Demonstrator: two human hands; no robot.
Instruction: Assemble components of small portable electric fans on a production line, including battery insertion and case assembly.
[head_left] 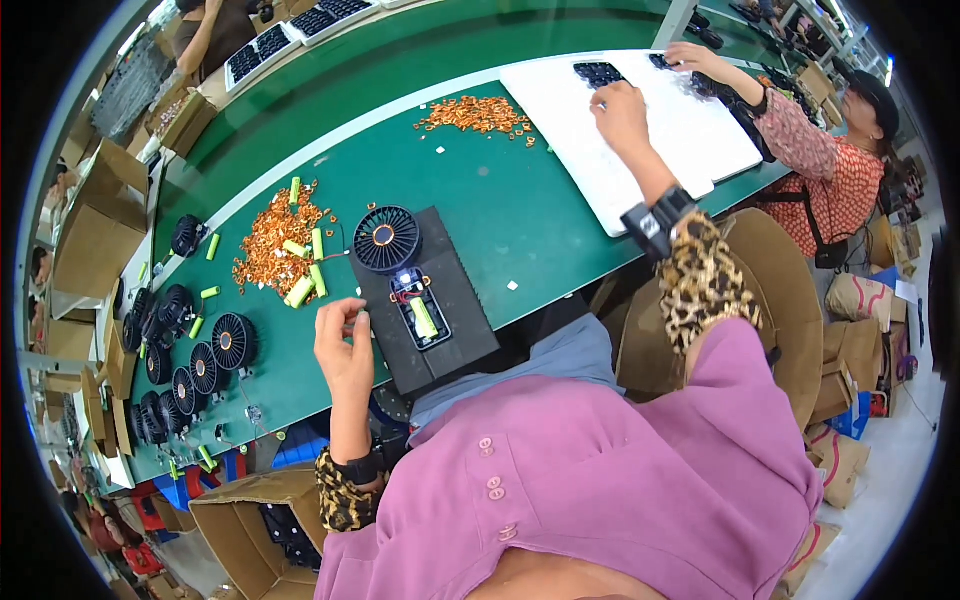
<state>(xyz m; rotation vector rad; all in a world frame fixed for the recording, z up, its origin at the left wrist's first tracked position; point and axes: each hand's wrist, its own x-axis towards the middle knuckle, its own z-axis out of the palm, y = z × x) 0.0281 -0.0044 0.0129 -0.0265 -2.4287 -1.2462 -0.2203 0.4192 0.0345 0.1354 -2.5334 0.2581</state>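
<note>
Left hand [345, 345]: is hanging empty beside the dark pad [465, 310], fingers loosely apart.
Fan [388, 240]: is lying on the pad, its open handle holding a green cell [423, 320].
Orange pieces [268, 245]: are lying heaped on the table [480, 190].
Right hand [620, 112]: is reaching beside black parts [598, 73] on the white board [560, 110]; whether it is gripping, cannot tell.

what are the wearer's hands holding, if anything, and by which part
Left hand: nothing visible, beside the black mat. Right hand, over the white board: cannot be told.
</note>
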